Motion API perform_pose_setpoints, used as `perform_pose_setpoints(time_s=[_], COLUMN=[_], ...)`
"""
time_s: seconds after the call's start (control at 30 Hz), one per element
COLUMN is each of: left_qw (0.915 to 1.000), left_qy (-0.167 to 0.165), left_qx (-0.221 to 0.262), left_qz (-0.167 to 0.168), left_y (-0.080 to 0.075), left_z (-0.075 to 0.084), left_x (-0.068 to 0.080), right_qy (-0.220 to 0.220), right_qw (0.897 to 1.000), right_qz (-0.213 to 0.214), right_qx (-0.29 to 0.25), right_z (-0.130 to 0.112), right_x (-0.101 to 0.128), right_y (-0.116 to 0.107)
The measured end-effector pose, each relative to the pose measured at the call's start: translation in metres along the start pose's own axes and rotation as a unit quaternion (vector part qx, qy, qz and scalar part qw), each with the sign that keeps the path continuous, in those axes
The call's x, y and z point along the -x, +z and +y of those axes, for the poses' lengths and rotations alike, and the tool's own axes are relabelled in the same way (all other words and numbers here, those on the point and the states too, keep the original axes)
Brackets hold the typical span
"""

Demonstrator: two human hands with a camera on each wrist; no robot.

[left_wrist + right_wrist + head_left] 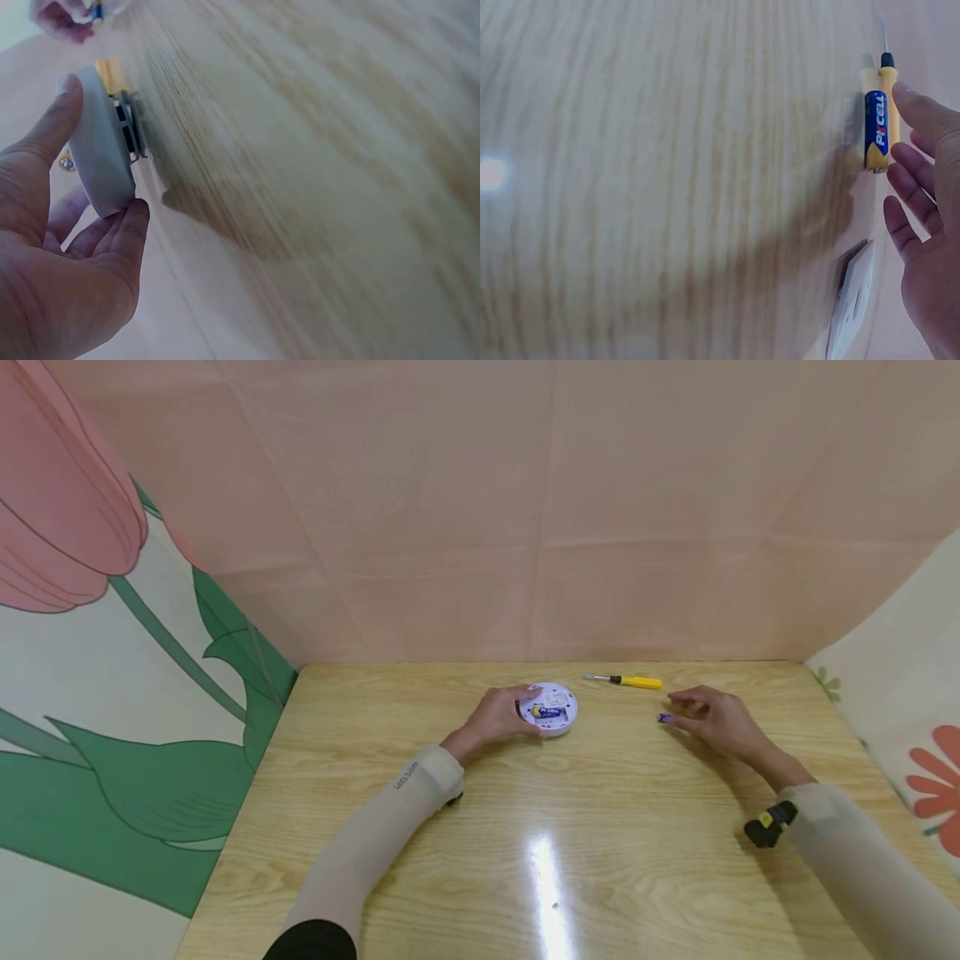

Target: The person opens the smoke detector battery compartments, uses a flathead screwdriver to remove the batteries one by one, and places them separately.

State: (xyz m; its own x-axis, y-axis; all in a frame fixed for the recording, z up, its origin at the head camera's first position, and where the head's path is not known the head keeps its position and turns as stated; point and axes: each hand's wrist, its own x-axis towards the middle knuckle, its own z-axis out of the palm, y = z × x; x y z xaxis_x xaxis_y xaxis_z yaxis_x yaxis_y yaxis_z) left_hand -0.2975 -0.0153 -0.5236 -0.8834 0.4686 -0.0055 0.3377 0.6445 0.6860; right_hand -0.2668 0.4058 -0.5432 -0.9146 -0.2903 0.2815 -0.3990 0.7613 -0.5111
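Note:
My left hand (501, 714) grips a round white device (558, 696) by its rim, thumb on one side and fingers on the other. Its face is turned up, and a blue battery (551, 712) sits in a recess there. In the left wrist view the device (103, 150) shows edge-on, with grey metal parts underneath. To the right, my right hand (716, 720) hovers low with spread, loosely bent fingers. A blue and yellow battery (876, 133) marked PKCELL lies right at its thumb and fingertips (901, 94); the thumb overlaps it in the head view.
A yellow screwdriver (637, 682) with a black collar lies near the table's back edge, between both hands. A thin pale flat piece (855, 296) lies below the right hand in the right wrist view. Behind the wooden table (600, 827) hangs a pink cloth (450, 527).

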Motion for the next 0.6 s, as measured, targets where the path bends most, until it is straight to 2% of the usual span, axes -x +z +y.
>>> perform_pose_setpoints(time_s=[0.13, 0.37, 0.6], left_qw=[1.0, 1.0, 1.0], left_qy=[0.001, 0.008, 0.007], left_qx=[-0.003, -0.005, -0.005], left_qz=[-0.001, 0.001, 0.0], left_y=[0.0, -0.001, 0.001], left_z=[0.0, -0.001, -0.002], left_x=[0.0, -0.001, -0.001], right_qy=[-0.002, -0.039, -0.04], right_qw=[1.0, 0.999, 0.998], right_qz=[0.002, 0.014, 0.03], right_qx=[-0.009, -0.007, -0.031], right_z=[-0.006, -0.02, -0.036], right_x=[-0.004, -0.013, -0.022], right_y=[-0.001, 0.001, 0.007])
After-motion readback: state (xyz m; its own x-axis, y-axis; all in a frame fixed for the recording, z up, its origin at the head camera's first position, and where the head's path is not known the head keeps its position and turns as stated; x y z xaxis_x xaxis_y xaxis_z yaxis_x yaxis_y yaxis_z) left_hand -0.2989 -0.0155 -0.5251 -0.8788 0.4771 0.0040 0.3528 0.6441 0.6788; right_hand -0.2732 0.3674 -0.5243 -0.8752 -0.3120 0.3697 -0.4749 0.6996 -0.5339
